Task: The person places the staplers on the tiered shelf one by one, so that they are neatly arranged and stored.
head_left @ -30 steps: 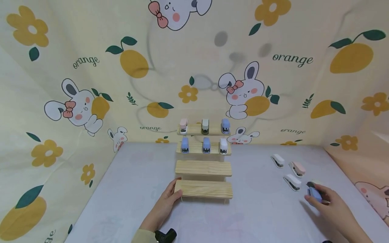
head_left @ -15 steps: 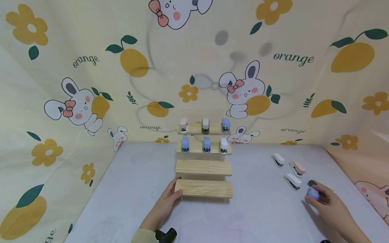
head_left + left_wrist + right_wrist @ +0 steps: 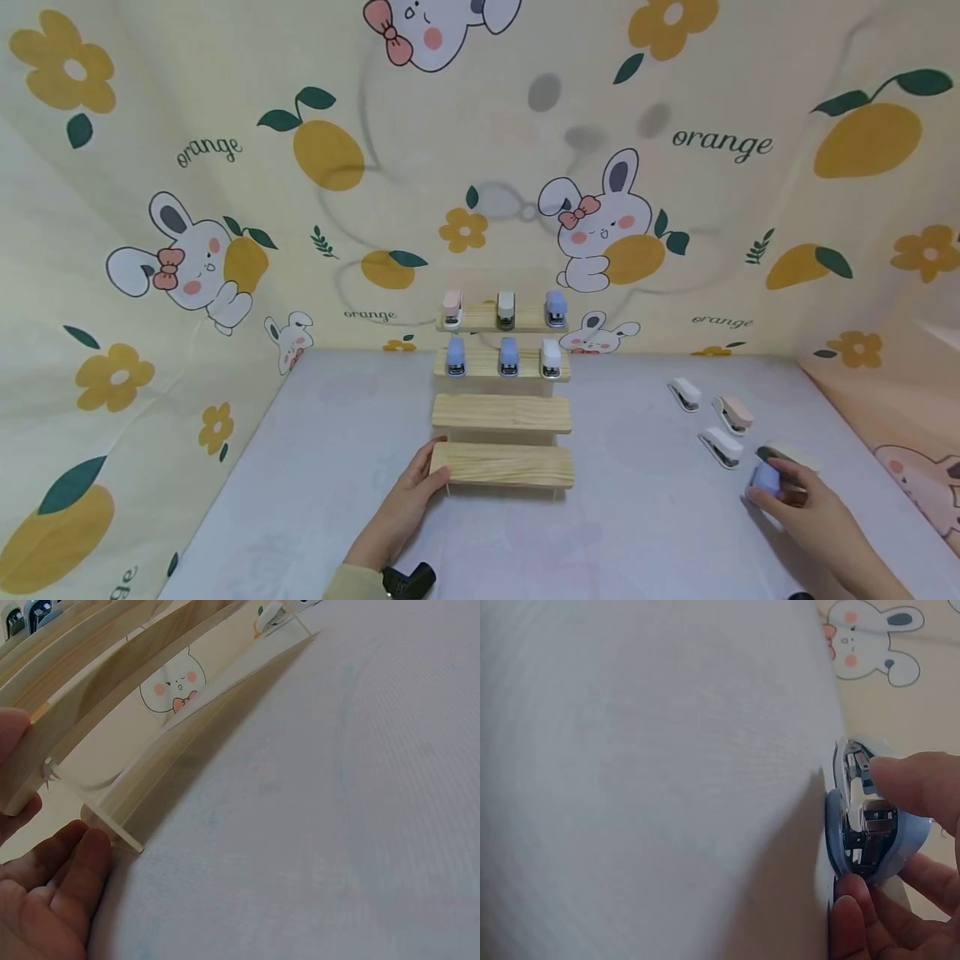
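Note:
My right hand holds a small blue stapler low over the right side of the table. In the right wrist view, the thumb lies on one side of this stapler and the fingers on the other, its metal front showing between. Partly hidden behind that hand lies a pale stapler with a dark end. At the centre, my left hand grips the left end of the lowest board of a stepped wooden display rack. The left wrist view shows the thumb over the board and fingers beneath it, near a thin leg.
Two white staplers and a pink stapler lie left of and beyond my right hand. The rack's top board carries three staplers, and the second board three more. A patterned cloth hangs behind.
My right hand has shifted slightly left with the blue stapler, which has turned a little in the fingers. More of the pale stapler behind it shows. My left hand keeps its place on the rack.

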{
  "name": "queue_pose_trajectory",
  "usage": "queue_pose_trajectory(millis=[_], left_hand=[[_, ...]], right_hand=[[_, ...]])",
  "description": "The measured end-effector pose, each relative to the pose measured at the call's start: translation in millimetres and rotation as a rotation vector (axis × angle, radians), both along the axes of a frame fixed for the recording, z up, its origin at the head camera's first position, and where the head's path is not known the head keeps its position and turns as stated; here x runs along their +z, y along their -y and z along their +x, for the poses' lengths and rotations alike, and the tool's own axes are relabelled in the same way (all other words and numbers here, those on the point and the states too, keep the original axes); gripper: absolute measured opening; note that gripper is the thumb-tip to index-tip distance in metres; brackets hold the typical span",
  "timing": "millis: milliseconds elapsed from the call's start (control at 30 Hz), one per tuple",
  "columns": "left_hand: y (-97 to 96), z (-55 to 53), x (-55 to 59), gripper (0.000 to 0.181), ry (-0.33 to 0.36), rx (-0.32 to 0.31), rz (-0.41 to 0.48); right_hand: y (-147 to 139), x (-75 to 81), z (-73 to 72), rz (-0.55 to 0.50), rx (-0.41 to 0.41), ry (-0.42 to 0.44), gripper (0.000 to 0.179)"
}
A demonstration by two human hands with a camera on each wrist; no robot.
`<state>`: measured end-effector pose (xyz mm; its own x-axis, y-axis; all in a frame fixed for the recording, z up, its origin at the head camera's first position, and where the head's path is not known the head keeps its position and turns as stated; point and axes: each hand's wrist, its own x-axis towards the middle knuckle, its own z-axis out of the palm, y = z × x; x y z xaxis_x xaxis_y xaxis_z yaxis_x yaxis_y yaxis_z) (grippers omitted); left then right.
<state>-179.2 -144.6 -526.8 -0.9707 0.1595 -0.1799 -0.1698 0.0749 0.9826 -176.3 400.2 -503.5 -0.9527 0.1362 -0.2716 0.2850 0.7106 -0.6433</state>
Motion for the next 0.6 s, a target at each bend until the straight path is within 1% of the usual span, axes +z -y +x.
queue_pose_trajectory(millis=[200, 333, 500, 600], left_hand=[[0.1, 1.2, -0.3, 0.071, 0.000, -0.005, -0.003], [0.1, 1.1, -0.1, 0.070, -0.003, -0.004, -0.005], [0.6, 0.7, 0.0, 0.069, -0.006, -0.002, -0.007], [1.2, 0.5, -0.5, 0.069, -0.013, -0.004, -0.009]], right_hand=[[5.7, 5.7, 2.4, 0.025, 0.010, -0.023, 0.100], [13.2, 17.4, 3.9, 0.033, 0.023, -0.067, 0.101], [31.4, 33.3, 3.8, 0.059, 0.040, -0.166, 0.093], [46.6, 40.4, 2.6, 0.044, 0.063, -0.224, 0.089]])
